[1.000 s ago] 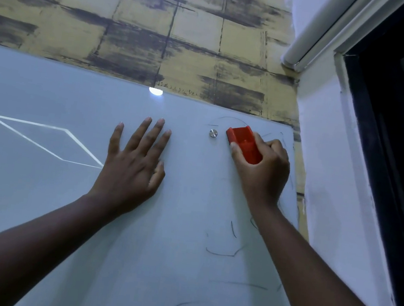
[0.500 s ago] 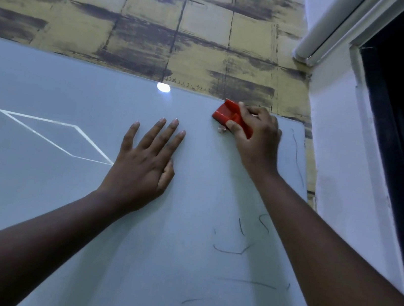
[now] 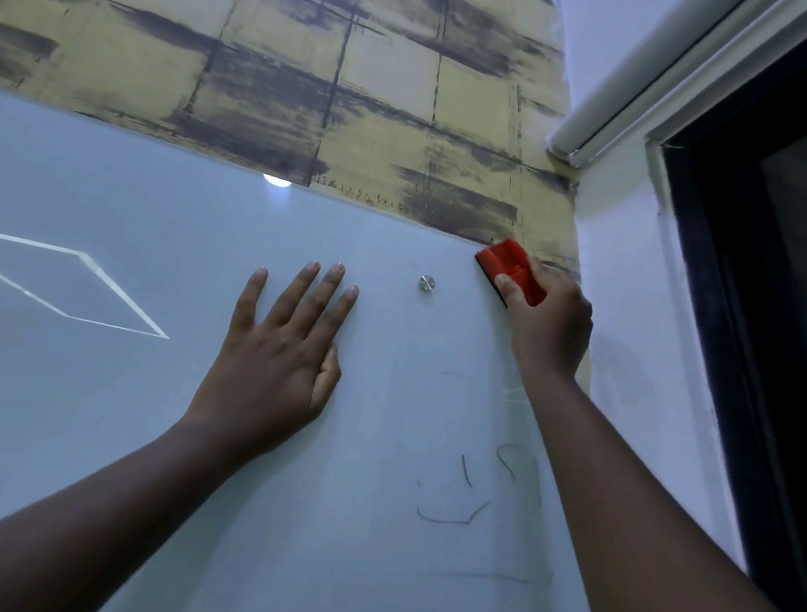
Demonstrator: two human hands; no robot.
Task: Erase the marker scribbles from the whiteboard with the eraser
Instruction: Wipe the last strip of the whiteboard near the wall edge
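We grip the red eraser in our right hand, pressed to the whiteboard at its top right corner. Our left hand lies spread flat. Thin dark scribbles sit lower right.

- The eraser was red with a dark underside, pressed flat against the whiteboard's top right corner, tilted diagonally.
- The whiteboard was pale grey and glossy, mounted upright.
- Thin dark marker scribbles remained across its lower right area.
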